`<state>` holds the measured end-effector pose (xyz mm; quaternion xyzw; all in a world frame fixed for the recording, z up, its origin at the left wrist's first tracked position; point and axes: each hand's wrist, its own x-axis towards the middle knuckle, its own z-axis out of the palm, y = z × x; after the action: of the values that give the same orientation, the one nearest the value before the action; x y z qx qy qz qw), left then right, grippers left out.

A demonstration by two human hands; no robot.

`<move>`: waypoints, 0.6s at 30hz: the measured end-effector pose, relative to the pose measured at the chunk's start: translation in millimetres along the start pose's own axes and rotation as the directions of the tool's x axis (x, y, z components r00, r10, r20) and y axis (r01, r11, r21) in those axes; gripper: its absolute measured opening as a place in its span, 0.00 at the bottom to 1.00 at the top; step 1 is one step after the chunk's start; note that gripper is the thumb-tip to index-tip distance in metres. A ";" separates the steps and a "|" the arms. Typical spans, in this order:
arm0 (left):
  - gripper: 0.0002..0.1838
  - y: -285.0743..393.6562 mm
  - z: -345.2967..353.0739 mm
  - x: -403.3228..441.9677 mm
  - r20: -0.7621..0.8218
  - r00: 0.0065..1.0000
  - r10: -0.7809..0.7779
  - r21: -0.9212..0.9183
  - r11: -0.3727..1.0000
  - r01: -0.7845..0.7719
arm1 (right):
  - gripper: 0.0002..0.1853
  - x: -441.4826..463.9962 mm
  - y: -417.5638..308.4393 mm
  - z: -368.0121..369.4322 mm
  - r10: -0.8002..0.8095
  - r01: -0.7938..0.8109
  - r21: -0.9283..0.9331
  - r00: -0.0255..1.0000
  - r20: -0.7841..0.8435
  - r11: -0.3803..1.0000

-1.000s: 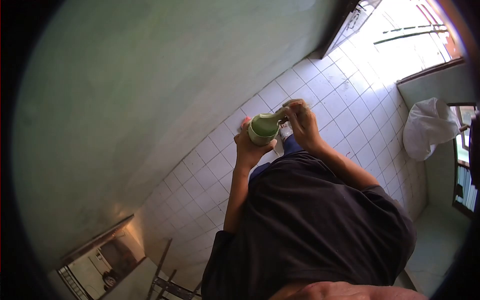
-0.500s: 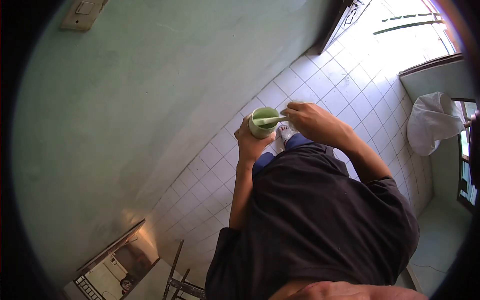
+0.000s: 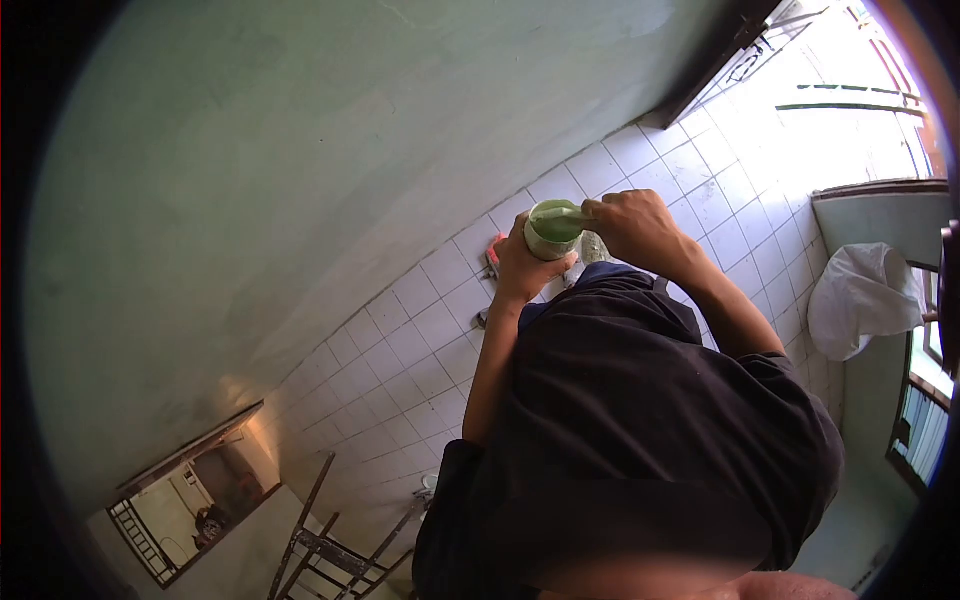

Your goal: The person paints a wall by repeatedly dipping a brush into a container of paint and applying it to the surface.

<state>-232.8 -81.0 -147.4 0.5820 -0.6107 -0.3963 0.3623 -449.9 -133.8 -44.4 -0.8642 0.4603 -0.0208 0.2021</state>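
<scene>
While the left grip [image 3: 522, 268] clasps a round, green-lined cup [image 3: 551, 247], the right grip [image 3: 640, 229] clamps a pale handle [image 3: 573, 213].

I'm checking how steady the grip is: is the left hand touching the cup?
Touching. The head view shows the left hand curled around the outside of the cup, with no gap between them.

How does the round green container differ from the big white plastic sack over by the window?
The round green container is much smaller than the white plastic sack. The container looks stiff, while the sack looks limp and creased. The container is held in the left hand; the sack is near the window, with no hand on it. Both are light-coloured.
</scene>
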 end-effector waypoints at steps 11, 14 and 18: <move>0.43 0.2 -10.4 7.6 -0.054 0.997 -0.055 0.088 0.994 0.060 | 0.09 10.3 -4.3 18.6 -0.225 0.207 -0.102 0.950 -0.218 0.973; 0.42 0.7 -14.3 7.4 -0.086 0.996 -0.009 0.249 0.968 0.030 | 0.10 10.8 -7.6 13.9 -0.203 0.184 -0.103 0.953 -0.225 0.978; 0.43 -13.7 -15.9 8.8 -0.117 0.993 0.030 0.256 0.967 0.001 | 0.13 23.9 9.9 11.6 -0.077 0.082 0.049 0.992 -0.101 0.995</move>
<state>-213.2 -90.8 -153.3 0.6420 -0.6381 -0.2760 0.3234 -441.3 -154.1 -62.3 -0.8742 0.4342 -0.0837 0.2008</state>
